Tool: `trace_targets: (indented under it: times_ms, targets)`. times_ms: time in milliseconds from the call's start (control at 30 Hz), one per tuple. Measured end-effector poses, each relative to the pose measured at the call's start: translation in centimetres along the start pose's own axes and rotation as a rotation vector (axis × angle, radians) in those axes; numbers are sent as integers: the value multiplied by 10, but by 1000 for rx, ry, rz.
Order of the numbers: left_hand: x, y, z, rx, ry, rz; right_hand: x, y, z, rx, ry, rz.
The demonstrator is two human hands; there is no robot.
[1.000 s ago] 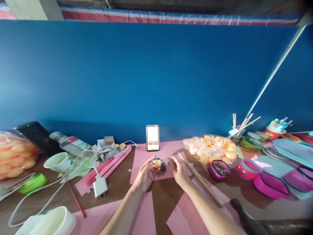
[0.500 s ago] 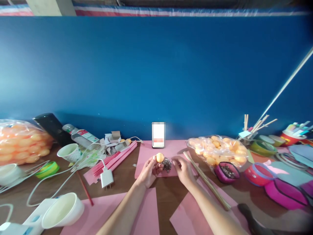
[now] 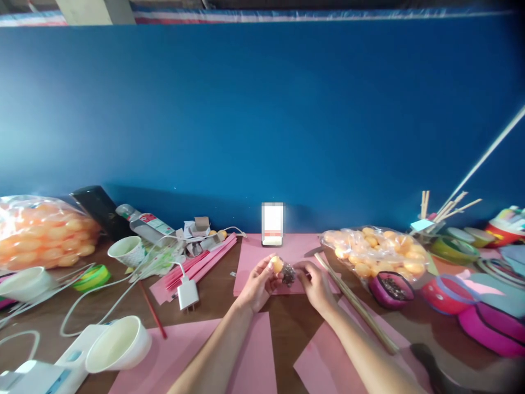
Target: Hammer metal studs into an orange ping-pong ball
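Blue partition (image 3: 262, 120) fills most of the frame, with a striped strip (image 3: 287, 17) along the top cut off by the upper edge. At the left edge a clear bag of orange balls (image 3: 41, 235) is cropped, as is a hot-pink container (image 3: 492, 328) at the right edge; a dark, curved object (image 3: 430, 364) at lower right runs out of view, its kind unclear. Pixelation hides the display of an upright phone (image 3: 272, 225) at centre.

Brown tabletop (image 3: 286, 345) shows between pink sheets in the lower middle. A bundle of thin sticks (image 3: 357, 303) lies slantwise right of centre, near a purple bowl (image 3: 391, 290) of small dark bits.

Both forearms reach up from the bottom edge. Just below the phone, the left hand (image 3: 260, 284) pinches an orange ball (image 3: 278, 264) between thumb and fingers. Against it sits a glittering dark cluster (image 3: 289, 275); whether the two are joined is hard to tell. The right hand (image 3: 316, 284) bends inward beside the cluster, fingers curled toward the thumb; whether they grip anything cannot be made out.
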State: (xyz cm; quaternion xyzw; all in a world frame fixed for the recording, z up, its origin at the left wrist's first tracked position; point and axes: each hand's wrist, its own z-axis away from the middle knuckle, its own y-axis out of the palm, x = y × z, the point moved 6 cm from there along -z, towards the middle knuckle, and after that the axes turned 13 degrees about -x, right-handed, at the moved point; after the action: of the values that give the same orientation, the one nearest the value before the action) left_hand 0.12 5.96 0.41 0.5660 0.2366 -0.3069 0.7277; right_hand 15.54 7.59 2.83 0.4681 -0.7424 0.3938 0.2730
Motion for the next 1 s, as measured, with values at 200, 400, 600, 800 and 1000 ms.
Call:
trace_targets:
  times_ms: [200, 400, 600, 800, 1000]
  targets:
    - [1, 0, 2, 3, 4, -85, 6, -8, -5, -62, 69, -50]
    - [1, 10, 7, 58, 88, -131, 7, 2, 1, -15, 407, -416]
    - [4, 9, 5, 67, 106, -156, 19, 12, 8, 68, 504, -634]
    - [6, 6, 5, 47, 95, -176, 28, 18, 12, 146, 494, -746]
    - [7, 4, 5, 22, 108, -236, 25, 21, 13, 161, 493, -762]
